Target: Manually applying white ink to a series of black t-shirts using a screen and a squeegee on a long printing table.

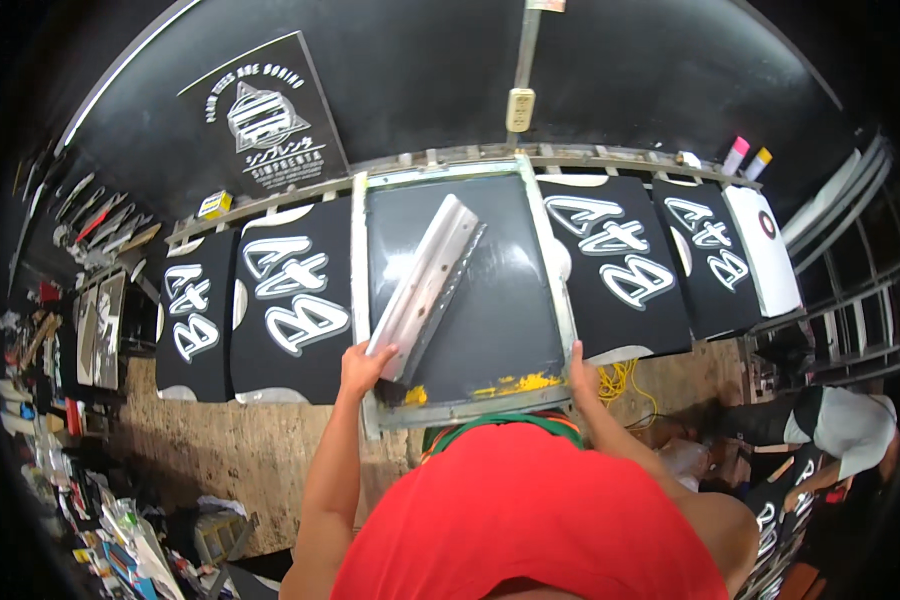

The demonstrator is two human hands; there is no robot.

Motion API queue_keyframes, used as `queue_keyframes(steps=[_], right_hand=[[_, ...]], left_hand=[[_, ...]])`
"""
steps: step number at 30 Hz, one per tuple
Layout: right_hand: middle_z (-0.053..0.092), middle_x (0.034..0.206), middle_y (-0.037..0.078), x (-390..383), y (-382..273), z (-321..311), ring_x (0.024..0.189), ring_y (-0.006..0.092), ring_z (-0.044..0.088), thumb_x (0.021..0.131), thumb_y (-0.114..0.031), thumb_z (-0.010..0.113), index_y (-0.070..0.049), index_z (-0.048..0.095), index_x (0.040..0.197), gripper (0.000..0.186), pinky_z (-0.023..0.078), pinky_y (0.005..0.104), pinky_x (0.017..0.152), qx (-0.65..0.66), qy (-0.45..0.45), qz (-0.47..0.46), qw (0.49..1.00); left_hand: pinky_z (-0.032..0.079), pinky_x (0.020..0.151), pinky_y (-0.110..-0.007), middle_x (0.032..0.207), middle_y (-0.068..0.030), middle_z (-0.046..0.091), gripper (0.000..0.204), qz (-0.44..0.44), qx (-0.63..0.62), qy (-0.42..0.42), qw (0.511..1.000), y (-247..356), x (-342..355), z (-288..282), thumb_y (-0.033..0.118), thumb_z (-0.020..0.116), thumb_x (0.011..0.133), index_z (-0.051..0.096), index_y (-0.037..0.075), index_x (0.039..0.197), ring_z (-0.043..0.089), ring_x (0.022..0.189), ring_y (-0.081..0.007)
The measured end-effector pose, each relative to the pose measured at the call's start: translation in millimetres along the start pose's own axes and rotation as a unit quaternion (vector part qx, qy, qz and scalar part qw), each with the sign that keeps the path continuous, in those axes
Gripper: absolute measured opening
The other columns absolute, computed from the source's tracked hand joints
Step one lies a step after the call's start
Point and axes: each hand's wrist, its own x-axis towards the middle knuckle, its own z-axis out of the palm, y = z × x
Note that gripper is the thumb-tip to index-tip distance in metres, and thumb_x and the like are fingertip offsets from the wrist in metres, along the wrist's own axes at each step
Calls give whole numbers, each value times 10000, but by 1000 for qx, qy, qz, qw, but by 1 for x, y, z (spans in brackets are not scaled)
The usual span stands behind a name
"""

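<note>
In the head view a screen printing frame [548, 250] with a pale border and dark grey mesh lies in the middle, yellow smears along its near end. A long pale squeegee [420, 280] with a dark edge lies diagonally over the mesh. My left hand [368, 368] is closed round the squeegee's lower end, beside the frame's near left corner. My right hand [582, 372] grips the frame's right side near that corner. Black shirts with white lettering lie flat on either side, the nearest ones at left [290, 260] and right [615, 290] of the frame.
A black poster [270, 110] leans on the back wall near a yellow box [214, 206]. Two spray cans [736, 154] and a white board [760, 260] are at right. A yellow cord [620, 390] lies below. A co-worker [855, 435] bends at lower right. Clutter fills the left side.
</note>
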Motion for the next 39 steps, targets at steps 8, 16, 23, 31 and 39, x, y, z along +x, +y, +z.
queue_keyframes(steps=[8,16,23,31,39], right_hand=[[654,1159,373,43,72,-134,1194,485,596,894,-868,260,129,687,1117,1108,444,515,996,46,93,21,994],[607,1307,339,189,147,-264,1255,477,556,934,-821,223,47,629,1305,1027,393,505,1073,-22,62,47,997],[646,1239,320,246,144,-314,1184,460,600,979,-736,299,49,647,1222,892,429,500,1025,53,-30,-6,998],[666,1000,168,271,155,-315,922,269,606,1031,-574,473,33,629,1075,629,479,406,862,117,81,-98,985],[688,960,213,291,172,-314,885,343,631,1018,-526,536,68,668,982,610,479,456,818,38,111,-138,983]], left_hand=[[537,691,-347,784,-119,745,507,5,-76,-62,995,83,-24,143,465,829,799,777,7,1011,685,723,-153],[549,730,-401,814,-183,739,572,4,-52,-43,998,202,-37,296,525,822,768,771,9,1010,725,779,-272],[555,775,-432,853,-222,740,584,-17,0,17,1000,258,-33,334,538,803,755,775,15,1014,738,834,-339],[559,800,-403,882,-204,750,596,-23,-51,30,998,280,-42,342,551,804,747,777,45,1060,743,838,-308],[550,742,-446,776,-238,705,666,18,36,62,997,273,-36,352,615,789,723,770,16,1011,712,782,-398]])
